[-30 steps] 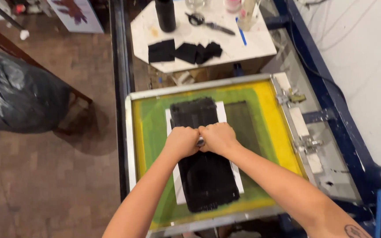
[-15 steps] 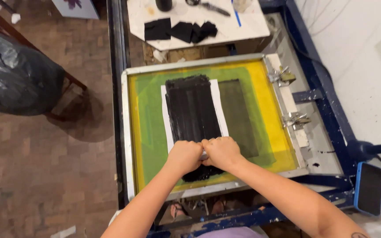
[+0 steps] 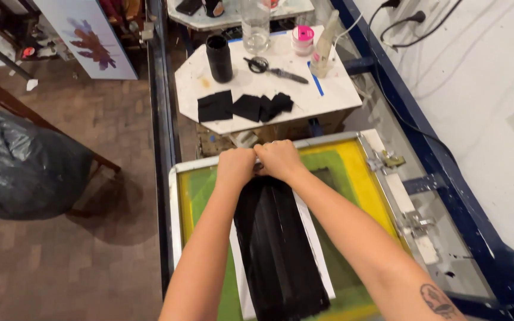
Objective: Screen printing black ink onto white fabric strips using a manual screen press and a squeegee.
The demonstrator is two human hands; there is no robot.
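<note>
Both hands (image 3: pixel 258 163) on squeegee (image 3: pixel 259 166), long axis crosswise

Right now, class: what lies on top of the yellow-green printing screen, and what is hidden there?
On the screen lies a wide band of black ink between white strips. The left hand and right hand grip something at its far end; the tool itself is covered by them.
</note>
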